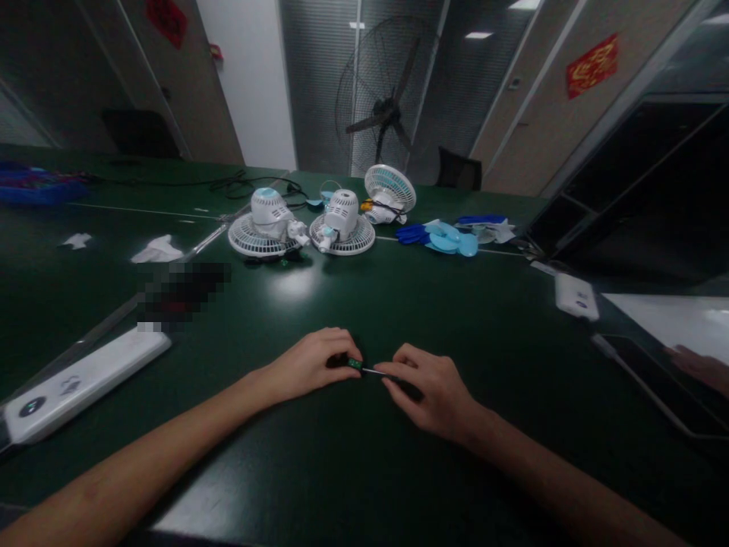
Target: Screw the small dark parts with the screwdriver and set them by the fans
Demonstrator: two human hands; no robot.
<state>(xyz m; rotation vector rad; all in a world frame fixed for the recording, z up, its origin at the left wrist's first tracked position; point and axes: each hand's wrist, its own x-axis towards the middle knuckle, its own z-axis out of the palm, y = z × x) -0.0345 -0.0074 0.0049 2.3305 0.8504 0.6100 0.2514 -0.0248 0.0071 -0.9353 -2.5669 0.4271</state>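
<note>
Near the front middle of the green table (319, 486), my left hand (320, 361) pinches a small green block (355, 364), perhaps a terminal block; its exact kind is too small to tell. From the right, my right hand (436, 387) closes round a screwdriver (373, 371), whose handle is mostly hidden in the fingers. The thin metal shaft points left, and its tip meets or nearly meets the green block. Both hands rest low, close to the table top.
White fan heads (270, 224) lie behind my hands, beside light blue fan blades (449, 238) and dark blue gloves. A long white device (85, 384) lies left. At right are a white power bank (575, 296), a tablet-like dark device (661, 380) and another person's hand (700, 368).
</note>
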